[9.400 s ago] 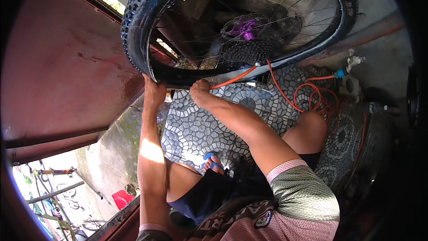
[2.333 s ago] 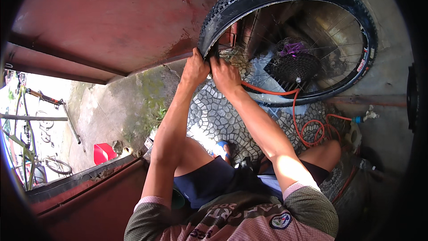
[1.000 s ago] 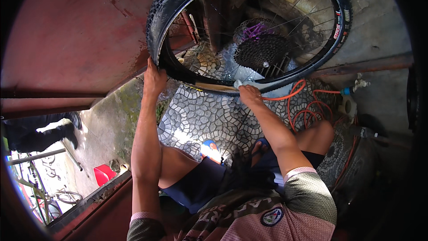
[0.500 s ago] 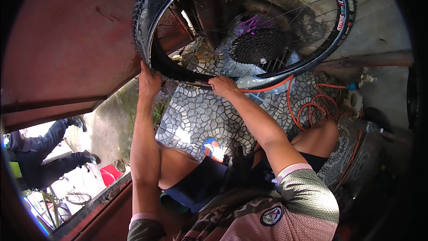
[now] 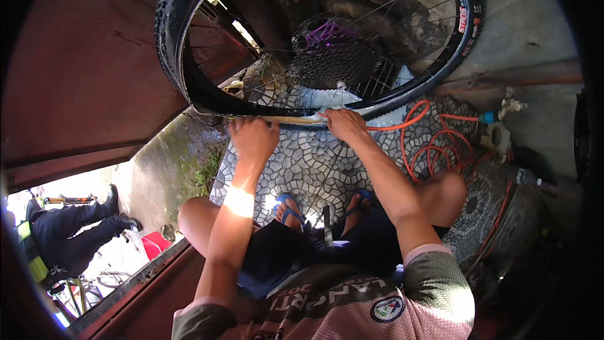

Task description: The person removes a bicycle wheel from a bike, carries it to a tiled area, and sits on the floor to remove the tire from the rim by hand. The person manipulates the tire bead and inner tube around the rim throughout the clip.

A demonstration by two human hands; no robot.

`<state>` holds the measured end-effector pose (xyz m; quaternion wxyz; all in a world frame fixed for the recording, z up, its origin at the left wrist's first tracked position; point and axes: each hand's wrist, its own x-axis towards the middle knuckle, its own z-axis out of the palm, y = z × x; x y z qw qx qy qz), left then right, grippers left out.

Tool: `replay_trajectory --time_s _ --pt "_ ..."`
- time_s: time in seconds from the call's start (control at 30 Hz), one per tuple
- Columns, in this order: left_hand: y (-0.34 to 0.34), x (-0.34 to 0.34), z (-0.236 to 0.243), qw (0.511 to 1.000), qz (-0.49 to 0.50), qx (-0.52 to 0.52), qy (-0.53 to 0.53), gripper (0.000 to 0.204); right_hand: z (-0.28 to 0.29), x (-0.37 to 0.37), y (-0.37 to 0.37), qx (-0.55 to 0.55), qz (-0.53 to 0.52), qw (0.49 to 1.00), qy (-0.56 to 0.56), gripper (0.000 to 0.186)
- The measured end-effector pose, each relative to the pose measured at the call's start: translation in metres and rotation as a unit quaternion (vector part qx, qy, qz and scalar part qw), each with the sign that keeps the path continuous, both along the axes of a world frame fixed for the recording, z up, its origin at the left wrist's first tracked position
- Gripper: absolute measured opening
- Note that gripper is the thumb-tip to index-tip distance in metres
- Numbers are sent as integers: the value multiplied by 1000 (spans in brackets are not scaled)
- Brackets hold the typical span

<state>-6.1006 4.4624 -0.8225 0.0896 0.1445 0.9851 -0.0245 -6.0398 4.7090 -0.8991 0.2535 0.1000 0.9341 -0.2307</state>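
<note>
A bicycle wheel [image 5: 461,38] with a black knobby tire [image 5: 171,41] stands tilted before me, its large dark cassette [image 5: 336,63] and a purple-centred disc rotor [image 5: 327,33] inside the spokes. Along the near edge, the tire sidewall looks pulled away from the rim, and a pale tan strip shows there. My left hand [image 5: 254,140] is curled over this near edge, fingers on the tire. Just right of it, my right hand [image 5: 346,124] is closed around an orange hose [image 5: 391,128] at the rim. A bit of orange pokes out past its fingers.
The hose loops over pebble-patterned tile [image 5: 296,164] to a wall tap [image 5: 513,107]. A red metal panel [image 5: 82,75] stands left. A plastic bottle [image 5: 527,178] lies right. Through the lower-left opening are a person's dark-trousered legs [image 5: 69,233] and a red container [image 5: 154,245]. Flip-flops are on my feet.
My left hand has moved right along the tire's near edge, closer to my right hand. The wheel appears farther left. Orange now shows beyond my right fingers, and my left knee has swung outward.
</note>
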Motion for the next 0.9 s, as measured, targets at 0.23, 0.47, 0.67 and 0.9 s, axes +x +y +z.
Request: replay_trajectory --time_s 0.23,0.47,0.67,0.9 --pt "16 -18 -123 973 29 -201 -113 86 11 27 33 1 -43 999 6 29" --pt "20 -13 -158 984 117 -122 -48 46 -30 49 78 94 -105 990 1 28" --pt "26 -22 -153 986 60 -155 -8 28 -44 60 120 169 10 985 22 33" --pt "0 -18 -170 987 47 -116 96 25 -58 65 125 190 35 978 75 34"
